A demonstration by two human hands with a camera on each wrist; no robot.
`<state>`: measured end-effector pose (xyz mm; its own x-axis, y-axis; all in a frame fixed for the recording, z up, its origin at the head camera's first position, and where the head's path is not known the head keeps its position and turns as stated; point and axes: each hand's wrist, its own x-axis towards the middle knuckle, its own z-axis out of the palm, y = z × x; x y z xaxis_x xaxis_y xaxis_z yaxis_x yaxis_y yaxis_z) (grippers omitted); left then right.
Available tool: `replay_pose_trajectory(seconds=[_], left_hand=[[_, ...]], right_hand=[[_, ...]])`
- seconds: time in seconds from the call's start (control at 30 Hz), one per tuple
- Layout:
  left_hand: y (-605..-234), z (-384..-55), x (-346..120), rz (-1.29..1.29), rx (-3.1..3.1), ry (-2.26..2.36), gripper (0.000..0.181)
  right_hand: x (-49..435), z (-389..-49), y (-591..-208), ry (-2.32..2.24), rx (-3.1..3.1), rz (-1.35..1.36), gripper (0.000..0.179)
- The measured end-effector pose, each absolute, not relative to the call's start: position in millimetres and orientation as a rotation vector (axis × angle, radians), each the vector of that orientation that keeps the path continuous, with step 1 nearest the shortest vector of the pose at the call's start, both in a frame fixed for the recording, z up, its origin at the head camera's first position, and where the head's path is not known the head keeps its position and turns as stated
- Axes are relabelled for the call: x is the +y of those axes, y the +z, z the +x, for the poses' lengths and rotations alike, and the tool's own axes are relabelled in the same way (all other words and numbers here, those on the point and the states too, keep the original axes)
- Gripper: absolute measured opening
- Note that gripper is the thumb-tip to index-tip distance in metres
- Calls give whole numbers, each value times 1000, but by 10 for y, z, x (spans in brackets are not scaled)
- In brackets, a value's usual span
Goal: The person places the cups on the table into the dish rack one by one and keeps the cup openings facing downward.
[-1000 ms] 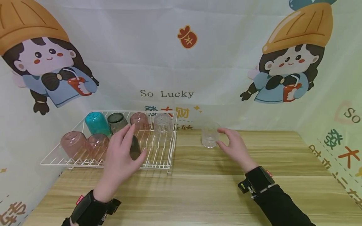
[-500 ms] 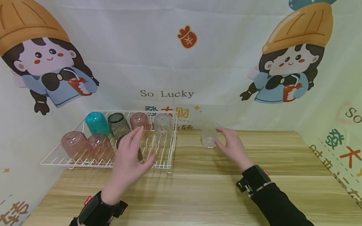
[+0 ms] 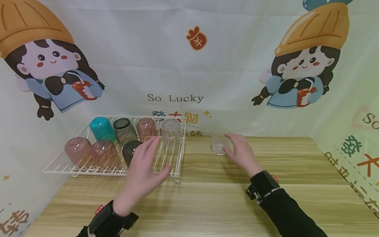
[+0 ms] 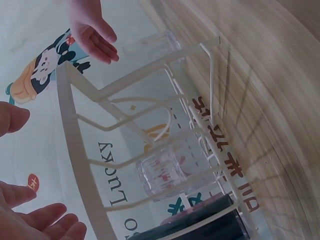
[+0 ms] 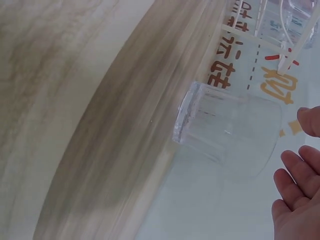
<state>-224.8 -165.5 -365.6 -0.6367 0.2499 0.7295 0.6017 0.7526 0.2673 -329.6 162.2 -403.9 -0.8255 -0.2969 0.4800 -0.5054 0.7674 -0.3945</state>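
Observation:
A clear glass (image 3: 219,144) stands upright on the wooden table, its thick base down. Close by its right side is my right hand (image 3: 241,153), thumb and fingers spread; the right wrist view shows a gap between the fingertips and the glass. My left hand (image 3: 145,171), fingers extended and thumb apart, hovers over the front of the white wire rack (image 3: 174,176) and holds nothing. Behind it, partly covered, a dark grey glass (image 3: 129,152) sits upside down in the rack. An upturned clear glass (image 3: 171,133) occupies the rack's back right corner.
Also upturned on the rack are a teal glass (image 3: 102,128), a smoky grey glass (image 3: 124,130) and several pink glasses (image 3: 77,149). A printed cloth (image 3: 225,65) hangs behind the table (image 3: 207,204).
My left hand has moved right and slightly toward me, uncovering more of the dark grey glass. My right hand has shifted slightly left, nearer the clear glass on the table.

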Motion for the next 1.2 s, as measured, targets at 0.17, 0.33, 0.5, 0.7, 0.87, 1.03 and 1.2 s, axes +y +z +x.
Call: replay_pose_trajectory(seconds=[0.17,0.33,0.5,0.7,0.87,1.03,1.2], left_hand=[[-3671,-2255,-1577,-649,-2270,-684,95],[-3679,-2284,-1502,-679,-2258,-687,95],[-3708,-2295,-1439,-692,-2253,-684,94],[-3755,-2296,-1386,-698,-2273,-693,96],[-3784,-2306,-1359,-720,-2259,-717,96],[-3794,-2320,-1327,-732,-2245,-718,97],[-3804,-2309,-1299,-730,-2257,-721,98]], right_hand=[[1598,-3317,-4034,713,-2576,621,54],[1582,-3346,-4075,677,-2570,646,55],[1574,-3379,-4124,630,-2537,666,52],[1550,-3419,-4132,563,-2530,682,51],[1519,-3457,-4157,525,-2528,704,50],[1474,-3459,-4170,489,-2522,710,49],[1432,-3464,-4186,434,-2549,703,48]])
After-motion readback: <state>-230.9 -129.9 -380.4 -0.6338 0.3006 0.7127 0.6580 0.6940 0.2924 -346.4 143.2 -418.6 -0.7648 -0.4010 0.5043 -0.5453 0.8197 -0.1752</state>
